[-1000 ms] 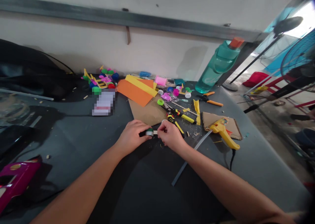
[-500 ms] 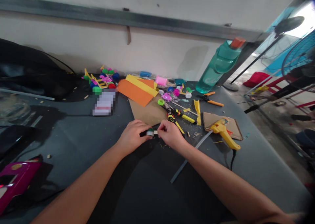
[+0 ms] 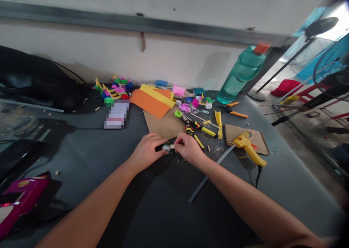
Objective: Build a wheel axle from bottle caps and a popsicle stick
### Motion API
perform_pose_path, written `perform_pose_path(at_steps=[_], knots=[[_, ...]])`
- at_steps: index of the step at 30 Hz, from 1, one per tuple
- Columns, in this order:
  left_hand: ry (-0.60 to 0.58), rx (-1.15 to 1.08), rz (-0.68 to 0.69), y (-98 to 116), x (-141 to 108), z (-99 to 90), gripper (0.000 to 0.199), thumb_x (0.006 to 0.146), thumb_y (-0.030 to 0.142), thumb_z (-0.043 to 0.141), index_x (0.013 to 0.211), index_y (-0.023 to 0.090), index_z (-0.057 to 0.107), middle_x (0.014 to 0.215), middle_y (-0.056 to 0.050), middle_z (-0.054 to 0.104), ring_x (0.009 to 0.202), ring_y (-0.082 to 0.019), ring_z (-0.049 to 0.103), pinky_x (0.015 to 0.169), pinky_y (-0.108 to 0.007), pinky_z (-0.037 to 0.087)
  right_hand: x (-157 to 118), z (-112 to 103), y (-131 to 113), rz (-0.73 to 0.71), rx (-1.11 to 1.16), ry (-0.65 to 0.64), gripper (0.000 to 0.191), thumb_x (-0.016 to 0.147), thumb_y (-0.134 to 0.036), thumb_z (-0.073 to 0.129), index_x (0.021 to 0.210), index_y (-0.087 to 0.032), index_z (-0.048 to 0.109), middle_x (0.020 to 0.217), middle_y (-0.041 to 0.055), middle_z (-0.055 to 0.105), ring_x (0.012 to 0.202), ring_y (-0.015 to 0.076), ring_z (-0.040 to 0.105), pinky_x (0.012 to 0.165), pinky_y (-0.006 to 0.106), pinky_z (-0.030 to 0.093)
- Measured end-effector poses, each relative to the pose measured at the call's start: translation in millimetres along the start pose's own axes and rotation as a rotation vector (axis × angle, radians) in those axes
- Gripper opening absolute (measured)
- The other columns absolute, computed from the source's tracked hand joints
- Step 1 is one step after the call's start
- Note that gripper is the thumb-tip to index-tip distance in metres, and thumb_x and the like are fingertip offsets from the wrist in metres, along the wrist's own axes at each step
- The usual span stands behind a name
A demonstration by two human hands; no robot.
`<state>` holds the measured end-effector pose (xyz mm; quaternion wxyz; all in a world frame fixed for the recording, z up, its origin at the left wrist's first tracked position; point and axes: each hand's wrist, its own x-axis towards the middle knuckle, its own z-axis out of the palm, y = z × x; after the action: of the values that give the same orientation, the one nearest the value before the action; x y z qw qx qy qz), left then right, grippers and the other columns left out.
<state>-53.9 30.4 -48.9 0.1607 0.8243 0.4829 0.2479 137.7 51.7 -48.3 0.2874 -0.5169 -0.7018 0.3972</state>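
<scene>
Over the dark tabletop (image 3: 152, 211), my left hand (image 3: 148, 149) is closed around a small round piece (image 3: 165, 146), whitish with a green part, that looks like bottle caps. My right hand (image 3: 188, 148) pinches the end of a short pale stick (image 3: 172, 146) that meets the round piece's right side. Whether the stick goes into it, I cannot tell. Just behind my right hand lie pliers (image 3: 194, 135) with yellow-and-black handles. Brown cardboard (image 3: 160, 126) lies beyond both hands, with orange paper (image 3: 152, 103) and a yellow strip on top.
A yellow glue gun (image 3: 249, 146) rests on a cardboard square to the right, its clear glue stick (image 3: 201, 188) reaching under my right forearm. Farther back are a teal bottle (image 3: 240, 75), orange-handled pliers (image 3: 237, 113), colourful caps (image 3: 195, 102) and a phone-like blurred object (image 3: 117, 114). A magenta device (image 3: 24, 200) sits at left.
The view has shifted slightly, with things at the left edge appearing a little farther right. Both hands keep the same hold on the round piece and the stick.
</scene>
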Motion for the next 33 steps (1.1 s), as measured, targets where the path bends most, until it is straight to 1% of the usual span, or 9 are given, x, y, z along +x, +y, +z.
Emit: perform_pose_path(at_steps=[4,7,10,13,15,18,23,29,33], knots=[[0.029,0.004,-0.031,2,-1,0.1,0.028,0.078,0.036,0.068,0.101,0.020,0.066,0.095,-0.006,0.069,0.095,-0.024,0.057,0.085,-0.040,0.045,-1,1,-2,-0.007,0.000,-0.007,0.010,0.073,-0.011,0.052,0.069,-0.019,0.053,0.062,-0.0036,0.056,0.060,0.0121,0.054,0.059,0.023,0.039],[0.043,0.003,-0.038,4,-1,-0.3,0.028,0.078,0.035,0.068,0.101,0.019,0.065,0.094,-0.005,0.068,0.094,-0.024,0.057,0.084,-0.039,0.046,-3,0,-6,-0.041,0.023,-0.037,0.004,0.080,-0.019,0.053,0.076,-0.019,0.055,0.068,-0.0014,0.060,0.064,0.0128,0.057,0.061,0.024,0.041],[0.046,-0.005,-0.048,7,-1,-1.7,0.028,0.078,0.036,0.068,0.100,0.019,0.065,0.094,-0.005,0.068,0.094,-0.023,0.057,0.083,-0.038,0.046,-8,-1,-9,-0.048,0.048,-0.043,0.013,0.082,-0.030,0.057,0.087,-0.019,0.056,0.078,0.0010,0.063,0.068,0.0136,0.061,0.062,0.024,0.044],[0.059,-0.010,-0.063,9,-1,-2.9,0.025,0.078,0.035,0.068,0.097,0.019,0.065,0.093,-0.005,0.068,0.093,-0.023,0.057,0.082,-0.036,0.046,-12,-3,-8,-0.042,0.054,-0.034,0.022,0.077,-0.031,0.063,0.094,-0.020,0.055,0.077,-0.0002,0.063,0.068,0.0136,0.062,0.062,0.024,0.045],[0.062,-0.015,-0.073,9,-1,-3.3,0.022,0.077,0.032,0.069,0.095,0.020,0.065,0.091,-0.004,0.068,0.092,-0.022,0.057,0.081,-0.036,0.046,-13,-4,-5,-0.054,0.081,-0.037,0.023,0.074,-0.027,0.064,0.094,-0.020,0.054,0.073,-0.0021,0.062,0.063,0.0123,0.060,0.059,0.023,0.044],[0.051,-0.031,-0.081,10,-1,-3.5,0.023,0.076,0.029,0.071,0.096,0.021,0.065,0.091,-0.002,0.068,0.092,-0.022,0.057,0.081,-0.035,0.045,-13,-5,2,-0.098,0.078,-0.017,0.015,0.074,-0.021,0.061,0.089,-0.019,0.057,0.070,-0.0029,0.060,0.058,0.0104,0.055,0.054,0.021,0.041],[0.040,-0.039,-0.086,9,-2,-3.1,0.025,0.075,0.029,0.073,0.097,0.021,0.065,0.093,-0.002,0.069,0.094,-0.022,0.056,0.083,-0.036,0.045,-11,-5,8,-0.111,0.036,-0.012,0.008,0.079,-0.023,0.060,0.085,-0.019,0.063,0.064,-0.0023,0.059,0.057,0.0109,0.055,0.054,0.022,0.041],[0.038,-0.039,-0.074,7,-1,-1.9,0.028,0.074,0.031,0.074,0.099,0.021,0.067,0.094,-0.003,0.070,0.095,-0.023,0.056,0.084,-0.037,0.045,-12,-3,7,0.022,0.178,-0.069,0.006,0.079,-0.024,0.059,0.083,-0.019,0.058,0.052,-0.0062,0.053,0.042,0.0084,0.051,0.043,0.019,0.039],[0.043,-0.035,-0.067,5,-1,-1.4,0.029,0.074,0.033,0.074,0.100,0.021,0.068,0.095,-0.003,0.071,0.095,-0.023,0.057,0.085,-0.037,0.045,-11,-2,6,0.068,0.233,-0.094,0.007,0.079,-0.024,0.059,0.083,-0.019,0.058,0.050,-0.0068,0.052,0.039,0.0083,0.050,0.039,0.018,0.039]])
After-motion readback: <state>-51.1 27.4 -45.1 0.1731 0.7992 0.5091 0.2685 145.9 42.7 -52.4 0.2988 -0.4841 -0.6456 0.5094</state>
